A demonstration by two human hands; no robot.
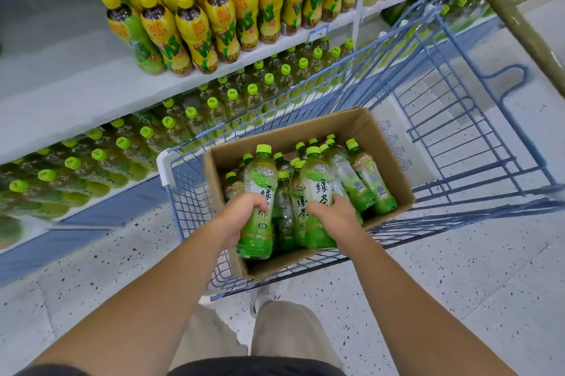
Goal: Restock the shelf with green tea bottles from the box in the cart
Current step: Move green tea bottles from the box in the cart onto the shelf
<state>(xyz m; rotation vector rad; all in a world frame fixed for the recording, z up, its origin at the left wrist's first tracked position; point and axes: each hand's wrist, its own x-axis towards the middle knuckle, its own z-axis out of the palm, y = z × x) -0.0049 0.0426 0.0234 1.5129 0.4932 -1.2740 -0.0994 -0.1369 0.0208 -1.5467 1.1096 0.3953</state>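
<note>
My left hand [244, 216] and right hand [331, 216] each close around an upright green tea bottle [260, 189], caps pointing away from me, inside the box [363, 131] in the cart [458, 143]. The green tea shelf [91, 161] lies to my left, nearer my left hand.

Both arms reach fwd, left hand [241, 216] & right hand [331, 213] fingers curled (each gripping sth).

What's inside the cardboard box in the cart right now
The cardboard box holds green tea bottles with lime caps. The left hand grips one bottle; the right hand grips another. The box floor and any lower bottles are hidden.
</note>
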